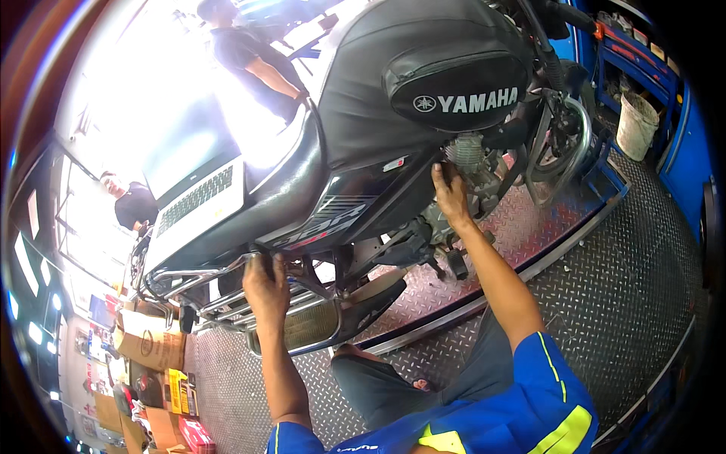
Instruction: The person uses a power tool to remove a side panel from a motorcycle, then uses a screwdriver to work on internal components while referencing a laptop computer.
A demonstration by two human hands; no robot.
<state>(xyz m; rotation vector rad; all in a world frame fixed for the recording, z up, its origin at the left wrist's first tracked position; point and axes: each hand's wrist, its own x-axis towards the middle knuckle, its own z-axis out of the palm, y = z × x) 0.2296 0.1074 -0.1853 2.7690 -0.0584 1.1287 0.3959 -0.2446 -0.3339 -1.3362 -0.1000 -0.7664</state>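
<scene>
A black motorcycle stands before me, its side panel dark with grey and red graphics. My left hand is closed at the panel's rear lower edge, below the seat; some fingertips are hidden. Further right, my right hand grips the panel's front edge beside the engine, with the thumb on its outer face and the other fingers partly hidden. The panel sits against the motorcycle's body. A metal side rack runs under my left hand. An open laptop rests on the seat's rear.
The motorcycle stands on a low red treadplate platform with a raised metal edge. Dark treadplate flooring surrounds it. Cardboard boxes stand at left. A dirty white bucket is by a blue tool cart. Two other people are beyond the motorcycle.
</scene>
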